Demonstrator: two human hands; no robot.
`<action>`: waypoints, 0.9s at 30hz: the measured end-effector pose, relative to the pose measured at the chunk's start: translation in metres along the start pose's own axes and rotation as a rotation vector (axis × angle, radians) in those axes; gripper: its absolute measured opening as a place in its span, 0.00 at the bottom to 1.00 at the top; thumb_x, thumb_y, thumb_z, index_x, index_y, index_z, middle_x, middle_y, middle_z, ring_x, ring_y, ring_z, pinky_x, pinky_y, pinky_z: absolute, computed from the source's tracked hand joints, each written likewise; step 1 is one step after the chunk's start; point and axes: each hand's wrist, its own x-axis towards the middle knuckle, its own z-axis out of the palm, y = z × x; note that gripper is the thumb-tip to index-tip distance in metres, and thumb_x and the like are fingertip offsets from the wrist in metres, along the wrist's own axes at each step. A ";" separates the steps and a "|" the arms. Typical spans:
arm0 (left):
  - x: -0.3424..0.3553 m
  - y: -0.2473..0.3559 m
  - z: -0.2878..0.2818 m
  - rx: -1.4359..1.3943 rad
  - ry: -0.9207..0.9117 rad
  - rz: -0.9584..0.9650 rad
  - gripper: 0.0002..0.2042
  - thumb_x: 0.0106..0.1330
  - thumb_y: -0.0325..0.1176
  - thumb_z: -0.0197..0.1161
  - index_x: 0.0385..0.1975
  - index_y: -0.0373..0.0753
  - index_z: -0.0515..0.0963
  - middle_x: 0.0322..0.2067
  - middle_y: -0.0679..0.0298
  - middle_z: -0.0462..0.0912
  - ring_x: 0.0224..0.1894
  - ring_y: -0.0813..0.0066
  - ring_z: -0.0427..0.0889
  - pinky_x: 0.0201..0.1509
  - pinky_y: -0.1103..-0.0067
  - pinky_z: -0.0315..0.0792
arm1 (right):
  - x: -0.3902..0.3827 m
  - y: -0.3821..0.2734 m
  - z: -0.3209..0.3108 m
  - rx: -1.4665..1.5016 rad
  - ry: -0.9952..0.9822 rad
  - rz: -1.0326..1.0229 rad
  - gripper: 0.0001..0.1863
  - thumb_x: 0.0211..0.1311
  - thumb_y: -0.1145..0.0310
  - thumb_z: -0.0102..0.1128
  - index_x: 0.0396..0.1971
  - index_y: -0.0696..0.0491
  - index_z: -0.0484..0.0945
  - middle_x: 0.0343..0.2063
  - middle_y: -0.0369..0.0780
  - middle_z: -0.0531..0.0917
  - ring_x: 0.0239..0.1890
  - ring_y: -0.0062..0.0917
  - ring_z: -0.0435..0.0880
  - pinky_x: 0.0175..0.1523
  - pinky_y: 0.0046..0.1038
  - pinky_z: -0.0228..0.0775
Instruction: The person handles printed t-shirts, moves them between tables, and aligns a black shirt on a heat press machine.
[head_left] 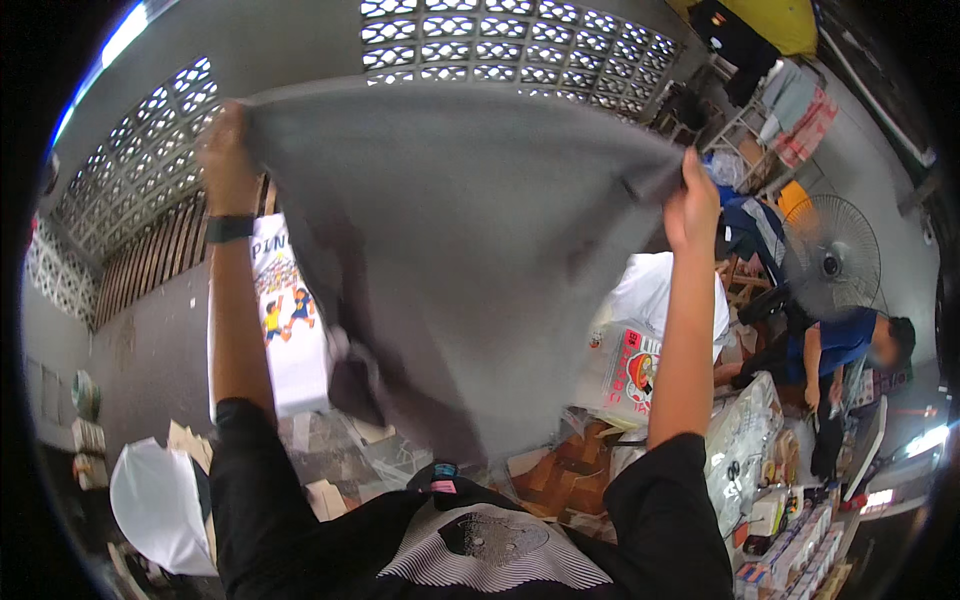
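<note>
Two hands, left hand [224,140], right hand [690,205], pinch grey cloth [460,260] top corners; cloth hangs below.

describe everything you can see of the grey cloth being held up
The grey cloth is a plain, soft-looking fabric sheet, matte and unprinted, spread wide in the air. The left hand has a grip on one top corner, the right hand on the other, so its top edge runs nearly taut. It hangs down, narrowing into loose folds at lower left, hiding much behind it.

Cluttered storeroom-like workshop: patterned vent-block walls [520,45], stacked packaged goods [800,545], standing fan [832,262], hung clothes [800,115].
</note>
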 end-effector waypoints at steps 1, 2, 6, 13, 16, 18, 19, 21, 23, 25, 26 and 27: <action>0.035 -0.015 -0.008 0.082 0.001 -0.007 0.21 0.59 0.16 0.53 0.54 0.33 0.75 0.48 0.47 0.80 0.50 0.49 0.80 0.54 0.65 0.73 | 0.012 -0.001 0.033 0.026 0.020 -0.077 0.16 0.70 0.63 0.56 0.50 0.58 0.76 0.47 0.39 0.80 0.49 0.26 0.78 0.57 0.29 0.68; 0.069 -0.040 -0.032 0.128 0.111 0.037 0.26 0.55 0.14 0.52 0.57 0.35 0.73 0.51 0.47 0.79 0.50 0.49 0.79 0.57 0.64 0.72 | 0.023 -0.003 0.057 0.014 0.023 -0.155 0.16 0.70 0.62 0.56 0.49 0.58 0.76 0.47 0.39 0.81 0.49 0.26 0.78 0.57 0.31 0.68; 0.049 -0.092 -0.098 0.524 0.073 0.000 0.19 0.62 0.26 0.60 0.53 0.30 0.73 0.51 0.48 0.79 0.54 0.53 0.78 0.60 0.65 0.71 | 0.017 0.016 0.086 0.024 -0.040 -0.117 0.16 0.71 0.62 0.55 0.50 0.58 0.76 0.46 0.39 0.81 0.46 0.26 0.80 0.55 0.31 0.72; -0.202 -0.049 -0.133 -0.478 0.020 -0.954 0.15 0.74 0.40 0.54 0.43 0.31 0.75 0.40 0.63 0.76 0.42 0.76 0.73 0.53 0.77 0.68 | -0.093 0.162 0.041 -0.405 0.013 0.338 0.13 0.68 0.58 0.60 0.28 0.52 0.80 0.24 0.25 0.74 0.28 0.09 0.66 0.32 0.16 0.58; -0.290 0.005 -0.123 -0.485 -0.216 -1.343 0.14 0.76 0.40 0.52 0.34 0.34 0.74 0.31 0.72 0.68 0.34 0.82 0.64 0.40 0.82 0.62 | -0.147 0.238 -0.023 -0.544 0.013 0.504 0.21 0.67 0.60 0.60 0.18 0.51 0.65 0.19 0.24 0.60 0.23 0.11 0.56 0.27 0.23 0.50; -0.370 0.014 -0.119 -0.565 -0.356 -1.425 0.15 0.75 0.40 0.53 0.29 0.36 0.73 0.26 0.74 0.67 0.32 0.84 0.63 0.36 0.83 0.61 | -0.186 0.275 -0.051 -0.633 0.027 0.636 0.19 0.67 0.60 0.61 0.20 0.52 0.67 0.20 0.25 0.62 0.24 0.11 0.57 0.29 0.23 0.52; -0.410 0.011 -0.120 -0.531 -0.457 -1.392 0.15 0.75 0.39 0.53 0.29 0.35 0.74 0.25 0.75 0.66 0.30 0.84 0.62 0.33 0.83 0.61 | -0.203 0.289 -0.066 -0.681 0.019 0.711 0.16 0.67 0.59 0.61 0.24 0.54 0.73 0.22 0.25 0.67 0.26 0.11 0.61 0.32 0.21 0.55; -0.473 0.013 -0.122 -0.441 -0.642 -1.341 0.16 0.74 0.39 0.55 0.27 0.34 0.74 0.22 0.76 0.67 0.28 0.84 0.62 0.31 0.82 0.61 | -0.240 0.318 -0.093 -0.771 0.028 0.832 0.16 0.66 0.59 0.61 0.28 0.57 0.79 0.23 0.27 0.73 0.28 0.12 0.67 0.34 0.21 0.60; -0.505 0.023 -0.130 -0.337 -0.759 -1.317 0.16 0.72 0.39 0.57 0.25 0.32 0.74 0.21 0.75 0.68 0.27 0.84 0.64 0.30 0.82 0.62 | -0.272 0.337 -0.112 -0.853 0.052 0.920 0.16 0.66 0.60 0.61 0.27 0.59 0.79 0.22 0.28 0.75 0.27 0.14 0.69 0.34 0.24 0.62; -0.527 0.033 -0.133 -0.265 -0.852 -1.292 0.17 0.71 0.39 0.58 0.25 0.32 0.75 0.21 0.73 0.71 0.27 0.84 0.65 0.31 0.82 0.63 | -0.297 0.346 -0.130 -0.952 0.046 0.873 0.17 0.64 0.60 0.62 0.27 0.60 0.79 0.19 0.35 0.75 0.23 0.23 0.69 0.31 0.31 0.61; -0.535 0.034 -0.139 -0.271 -0.864 -1.293 0.16 0.71 0.39 0.58 0.27 0.32 0.76 0.21 0.72 0.72 0.27 0.84 0.67 0.32 0.81 0.64 | -0.306 0.346 -0.129 -0.995 0.038 0.854 0.17 0.64 0.60 0.62 0.27 0.61 0.78 0.18 0.38 0.75 0.21 0.27 0.70 0.30 0.34 0.61; -0.542 0.034 -0.144 -0.278 -0.878 -1.293 0.15 0.71 0.39 0.58 0.29 0.32 0.76 0.22 0.71 0.74 0.26 0.83 0.69 0.32 0.80 0.66 | -0.314 0.342 -0.131 -1.048 0.027 0.824 0.15 0.64 0.61 0.60 0.27 0.60 0.79 0.20 0.42 0.80 0.23 0.34 0.76 0.32 0.36 0.67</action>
